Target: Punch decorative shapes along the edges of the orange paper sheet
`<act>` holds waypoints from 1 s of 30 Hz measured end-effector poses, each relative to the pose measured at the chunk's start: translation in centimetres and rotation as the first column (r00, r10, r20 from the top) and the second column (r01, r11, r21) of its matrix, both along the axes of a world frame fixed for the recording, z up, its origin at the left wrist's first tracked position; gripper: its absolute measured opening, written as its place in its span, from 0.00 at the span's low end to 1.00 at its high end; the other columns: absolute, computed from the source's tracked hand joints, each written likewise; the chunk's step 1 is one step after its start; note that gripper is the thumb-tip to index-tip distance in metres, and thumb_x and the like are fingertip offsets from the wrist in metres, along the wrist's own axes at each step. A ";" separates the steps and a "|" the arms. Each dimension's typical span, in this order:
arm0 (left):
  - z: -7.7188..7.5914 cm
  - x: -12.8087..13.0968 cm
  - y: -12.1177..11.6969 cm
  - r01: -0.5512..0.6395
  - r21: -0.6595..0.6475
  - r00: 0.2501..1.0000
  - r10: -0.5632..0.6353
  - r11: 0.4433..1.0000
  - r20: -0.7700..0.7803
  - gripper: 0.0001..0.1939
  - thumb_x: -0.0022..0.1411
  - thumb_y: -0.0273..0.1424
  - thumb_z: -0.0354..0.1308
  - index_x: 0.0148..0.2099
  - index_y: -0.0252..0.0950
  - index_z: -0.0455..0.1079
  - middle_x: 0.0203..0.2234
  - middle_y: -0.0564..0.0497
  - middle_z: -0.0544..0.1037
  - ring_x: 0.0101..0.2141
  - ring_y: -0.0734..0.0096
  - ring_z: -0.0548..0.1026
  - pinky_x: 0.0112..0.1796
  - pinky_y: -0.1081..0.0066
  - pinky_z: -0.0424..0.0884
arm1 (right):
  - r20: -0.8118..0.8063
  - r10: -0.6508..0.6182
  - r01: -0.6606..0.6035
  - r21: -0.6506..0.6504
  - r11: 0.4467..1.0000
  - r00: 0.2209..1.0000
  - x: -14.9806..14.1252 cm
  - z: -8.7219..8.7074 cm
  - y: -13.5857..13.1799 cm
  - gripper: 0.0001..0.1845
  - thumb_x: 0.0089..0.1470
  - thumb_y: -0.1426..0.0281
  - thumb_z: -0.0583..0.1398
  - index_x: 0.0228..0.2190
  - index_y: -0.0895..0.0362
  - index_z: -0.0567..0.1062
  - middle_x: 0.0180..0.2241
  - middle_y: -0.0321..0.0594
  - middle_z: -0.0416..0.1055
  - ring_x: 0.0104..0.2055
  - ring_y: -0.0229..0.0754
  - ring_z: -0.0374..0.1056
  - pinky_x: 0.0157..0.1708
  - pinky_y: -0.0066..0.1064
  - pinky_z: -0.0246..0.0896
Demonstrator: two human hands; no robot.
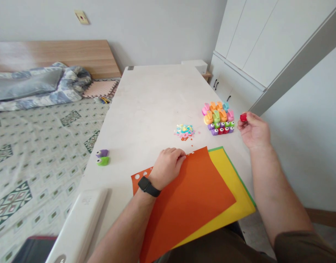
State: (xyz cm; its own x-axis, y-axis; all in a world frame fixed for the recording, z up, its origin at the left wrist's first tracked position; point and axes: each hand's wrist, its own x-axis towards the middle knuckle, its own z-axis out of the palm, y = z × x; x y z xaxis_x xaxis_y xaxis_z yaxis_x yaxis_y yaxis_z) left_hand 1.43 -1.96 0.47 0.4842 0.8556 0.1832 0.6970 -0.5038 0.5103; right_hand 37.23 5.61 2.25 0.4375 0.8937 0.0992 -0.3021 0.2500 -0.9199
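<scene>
My right hand is raised off the table's right edge, with a small red craft punch pinched between thumb and fingers. My left hand, a black watch on its wrist, is closed on the far edge of an orange sheet of paper. Cut-out holes run along that edge, partly hidden by the hand. Under the orange sheet lie a yellow sheet and a green one. Beyond the right hand's fingers, colourful lever punches stand in rows with several eye-topped punches in front.
A pile of paper confetti lies on the white table. Two eye-topped punches, purple and green, sit at the left edge. A long white device occupies the near left. White cabinets stand at right.
</scene>
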 end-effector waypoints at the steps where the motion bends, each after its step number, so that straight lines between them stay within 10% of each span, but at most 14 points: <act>1: 0.0 0.0 0.0 -0.001 0.001 1.000 0.001 1.000 -0.002 0.08 0.72 0.29 0.54 0.42 0.39 0.74 0.37 0.48 0.82 0.40 0.62 0.78 0.45 0.61 0.71 | -0.003 0.021 -0.021 -0.010 1.000 1.000 0.0 0.0 0.0 0.09 0.47 0.66 0.72 0.29 0.54 0.78 0.28 0.35 0.71 0.26 0.36 0.66 0.23 0.28 0.63; 18: -0.1 -0.1 0.1 -0.004 0.017 1.000 0.005 1.000 -0.012 0.08 0.71 0.29 0.54 0.42 0.39 0.75 0.36 0.48 0.81 0.40 0.62 0.78 0.45 0.62 0.71 | -0.035 0.145 -0.146 -0.043 0.988 0.989 -0.6 0.2 -0.3 0.09 0.46 0.67 0.72 0.27 0.54 0.78 0.27 0.37 0.70 0.25 0.36 0.64 0.20 0.28 0.61; 30: -0.2 -0.1 0.1 -0.007 -0.002 1.000 0.007 1.000 -0.015 0.07 0.72 0.30 0.54 0.42 0.39 0.74 0.37 0.48 0.81 0.40 0.62 0.77 0.46 0.61 0.70 | 0.039 -0.124 0.129 -0.170 0.977 0.991 1.3 -0.8 0.8 0.12 0.40 0.71 0.71 0.30 0.54 0.78 0.26 0.35 0.74 0.23 0.36 0.67 0.19 0.26 0.60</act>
